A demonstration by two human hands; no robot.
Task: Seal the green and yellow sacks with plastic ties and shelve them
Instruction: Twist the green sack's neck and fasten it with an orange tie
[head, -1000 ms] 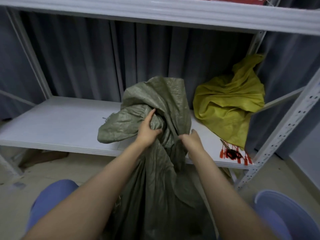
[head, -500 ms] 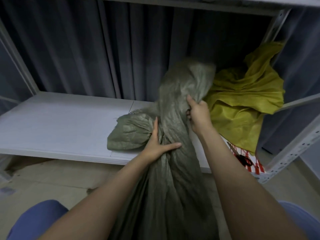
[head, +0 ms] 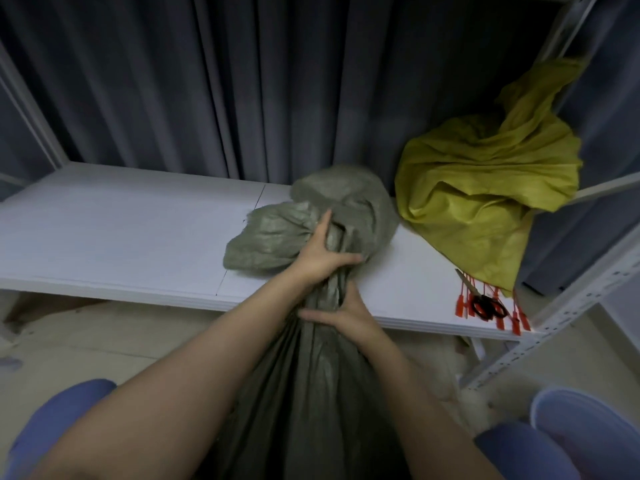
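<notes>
Centrally, two bare hands clamp the gathered neck of an olive-green woven plastic sack (head: 311, 393). The left hand (head: 322, 254) has the upper grip, with fingers and thumb curled round the bunched fabric above the shelf. The right hand (head: 346, 317) has the lower grip just beneath it, level with the shelf's front edge. Both grips are closed on the sack and hold nothing else. The neck runs between them, leaning away from the person. The sack's body hangs down toward the floor, and its loose mouth flops over onto the white shelf board (head: 121, 237). To the right of the grips, near the shelf's front right corner, lies a bunch of red plastic ties (head: 462, 304) with black-handled scissors (head: 485, 304) on top. They lie just below the hem of a crumpled yellow woven sack (head: 485, 188) on the same shelf. The ties are on the right hand's side, so that hand seems the nearer one to fetch a tie while the left holds the neck bunched. No tie shows on the green sack's neck.
</notes>
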